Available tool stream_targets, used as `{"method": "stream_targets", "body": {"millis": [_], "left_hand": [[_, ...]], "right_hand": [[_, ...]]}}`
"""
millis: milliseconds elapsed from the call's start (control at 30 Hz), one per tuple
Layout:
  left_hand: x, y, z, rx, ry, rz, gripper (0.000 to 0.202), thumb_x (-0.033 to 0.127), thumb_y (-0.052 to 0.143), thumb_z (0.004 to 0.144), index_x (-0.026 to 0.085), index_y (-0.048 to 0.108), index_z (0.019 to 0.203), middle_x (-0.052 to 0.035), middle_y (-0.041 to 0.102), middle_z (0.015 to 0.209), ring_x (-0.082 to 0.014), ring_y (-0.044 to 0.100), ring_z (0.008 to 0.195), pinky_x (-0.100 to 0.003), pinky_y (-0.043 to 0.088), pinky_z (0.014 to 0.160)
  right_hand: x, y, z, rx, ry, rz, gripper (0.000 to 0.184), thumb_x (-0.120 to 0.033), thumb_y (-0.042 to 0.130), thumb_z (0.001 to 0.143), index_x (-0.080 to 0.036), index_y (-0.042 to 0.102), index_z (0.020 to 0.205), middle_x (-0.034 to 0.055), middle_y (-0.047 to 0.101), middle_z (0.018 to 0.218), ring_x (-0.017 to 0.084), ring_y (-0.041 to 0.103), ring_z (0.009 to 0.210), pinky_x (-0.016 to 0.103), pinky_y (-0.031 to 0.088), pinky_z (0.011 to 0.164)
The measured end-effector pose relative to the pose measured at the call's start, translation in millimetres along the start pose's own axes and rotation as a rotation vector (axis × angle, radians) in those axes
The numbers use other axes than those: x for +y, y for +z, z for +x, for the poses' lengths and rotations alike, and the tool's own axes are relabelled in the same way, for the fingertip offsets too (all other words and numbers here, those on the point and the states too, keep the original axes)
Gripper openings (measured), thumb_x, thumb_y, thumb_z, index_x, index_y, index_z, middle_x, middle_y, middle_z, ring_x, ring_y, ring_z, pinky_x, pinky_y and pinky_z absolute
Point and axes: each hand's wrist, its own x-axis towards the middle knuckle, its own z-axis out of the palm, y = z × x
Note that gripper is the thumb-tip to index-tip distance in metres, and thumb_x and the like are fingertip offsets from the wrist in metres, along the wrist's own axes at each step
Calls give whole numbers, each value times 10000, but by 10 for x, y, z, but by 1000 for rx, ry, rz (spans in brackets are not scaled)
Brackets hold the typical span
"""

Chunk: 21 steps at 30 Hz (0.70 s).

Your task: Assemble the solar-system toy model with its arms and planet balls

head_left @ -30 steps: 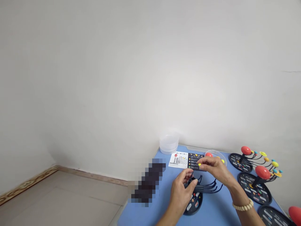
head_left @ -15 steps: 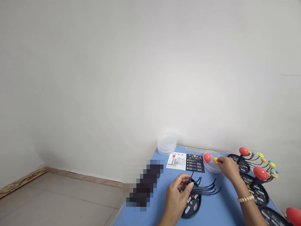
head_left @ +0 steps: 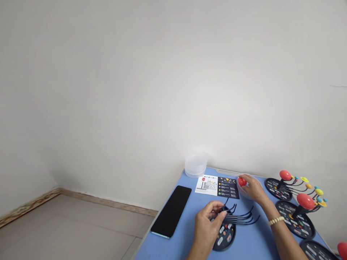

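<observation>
The left hand (head_left: 209, 224) has a closed grip around the hub of a solar-system model, its fingers wrapped where thin black wire arms (head_left: 242, 218) fan out to the right. The model's round black base (head_left: 226, 237), printed with coloured labels, lies flat on the blue worktop (head_left: 245, 242) just in front of the instruction card (head_left: 217, 186). To the right of the card, the right hand (head_left: 253, 190) has a nearly shut grip, its fingers curled onto a red ball (head_left: 242, 181) above a clear plastic dish (head_left: 248, 191). A beaded bracelet (head_left: 275, 221) circles the right wrist.

Behind the card stands a clear plastic tub (head_left: 195, 165). A black smartphone (head_left: 171, 212) lies to its left. Well to its right are two assembled solar-system models (head_left: 295, 202).
</observation>
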Motion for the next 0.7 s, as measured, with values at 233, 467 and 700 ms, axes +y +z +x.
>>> {"method": "stream_targets", "body": {"millis": [233,467,700], "left_hand": [[-51,22,16,19,-27,-33,62,208,662,636,183,671,692,-19,706,652,-189,666,630,-261,541,617],[-48,-14,3,5,13,65,50,234,662,674,192,678,653,-29,725,672,-206,675,646,-290,559,658],[-60,-12,9,29,53,92,37,207,661,661,197,683,634,-32,714,702,-204,675,629,-296,581,629]], "right_hand": [[-33,-101,-12,108,94,235,413,-289,569,762,-204,629,1161,104,665,1169,268,616,1024,424,441,922],[-583,-516,-305,-227,45,1090,553,-534,591,842,-245,539,1311,99,670,1142,207,650,916,345,503,792],[-807,-507,-438,-405,33,1239,489,-481,692,787,-251,630,1215,74,667,1063,178,605,853,329,482,776]]}}
